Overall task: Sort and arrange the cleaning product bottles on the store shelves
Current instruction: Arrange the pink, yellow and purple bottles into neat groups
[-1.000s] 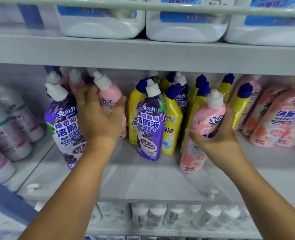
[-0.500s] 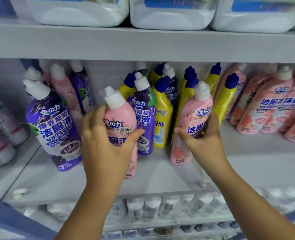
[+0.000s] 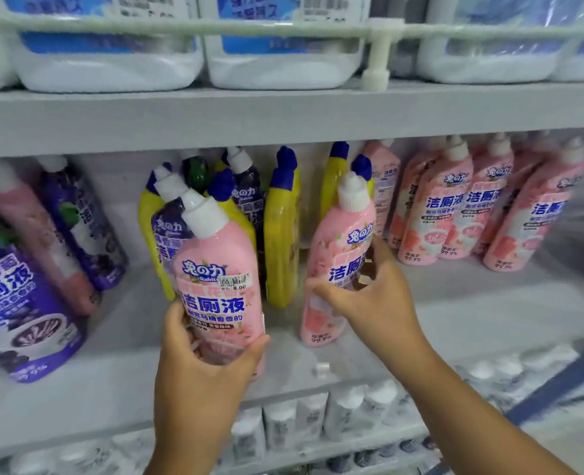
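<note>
My one head camera sat close before the middle shelf (image 3: 489, 313), facing forward and slightly down, with the jug shelf above it and another row below.

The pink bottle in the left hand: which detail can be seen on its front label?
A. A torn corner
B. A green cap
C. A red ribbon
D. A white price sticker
D: the pink bottle gripped by the left hand carries a small white price sticker beside the brand logo; its cap is white.
</note>
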Tool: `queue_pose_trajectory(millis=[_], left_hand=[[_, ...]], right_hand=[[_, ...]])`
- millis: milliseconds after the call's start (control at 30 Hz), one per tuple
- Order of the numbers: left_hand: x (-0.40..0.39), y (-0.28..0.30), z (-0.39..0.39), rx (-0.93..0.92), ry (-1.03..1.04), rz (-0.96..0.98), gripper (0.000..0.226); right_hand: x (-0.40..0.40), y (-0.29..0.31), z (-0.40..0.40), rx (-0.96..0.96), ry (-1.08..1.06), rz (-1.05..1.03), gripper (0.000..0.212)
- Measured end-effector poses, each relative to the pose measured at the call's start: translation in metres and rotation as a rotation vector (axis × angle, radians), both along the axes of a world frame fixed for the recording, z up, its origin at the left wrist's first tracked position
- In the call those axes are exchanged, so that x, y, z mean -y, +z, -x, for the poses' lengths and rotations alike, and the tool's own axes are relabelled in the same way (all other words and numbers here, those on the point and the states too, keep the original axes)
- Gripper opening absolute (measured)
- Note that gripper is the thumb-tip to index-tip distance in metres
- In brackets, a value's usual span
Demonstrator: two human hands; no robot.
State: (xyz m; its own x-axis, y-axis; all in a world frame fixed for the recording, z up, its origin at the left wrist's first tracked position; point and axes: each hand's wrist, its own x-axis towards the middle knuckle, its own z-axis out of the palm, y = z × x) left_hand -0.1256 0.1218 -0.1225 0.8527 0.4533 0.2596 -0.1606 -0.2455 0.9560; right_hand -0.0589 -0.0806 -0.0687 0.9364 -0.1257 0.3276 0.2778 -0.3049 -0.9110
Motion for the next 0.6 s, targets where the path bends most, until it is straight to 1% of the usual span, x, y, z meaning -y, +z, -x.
queue_pose_trajectory(millis=[33, 167, 300, 433, 533, 600], left_hand=[[0.017, 0.002, 0.0, 0.016, -0.004, 0.009, 0.101], [0.085, 0.019, -0.012, 0.076, -0.037, 0.028, 0.098], [0.146, 0.016, -0.027, 0.103, -0.055, 0.007, 0.096], [0.201, 0.004, -0.042, 0.066, -0.071, 0.021, 0.099], [0.231, -0.002, -0.052, 0.031, -0.039, 0.013, 0.094], [0.247, -0.002, -0.061, 0.011, -0.024, -0.024, 0.099]], right_hand=[[0.018, 0.001, 0.001, -0.007, 0.0, 0.002, 0.069], [0.092, 0.002, 0.0, -0.012, -0.041, 0.009, 0.074], [0.159, -0.007, -0.008, 0.003, -0.108, 0.033, 0.076], [0.212, -0.011, -0.019, -0.022, -0.166, 0.067, 0.081], [0.24, -0.012, -0.026, -0.025, -0.206, 0.091, 0.087], [0.253, -0.012, -0.032, -0.026, -0.243, 0.124, 0.091]])
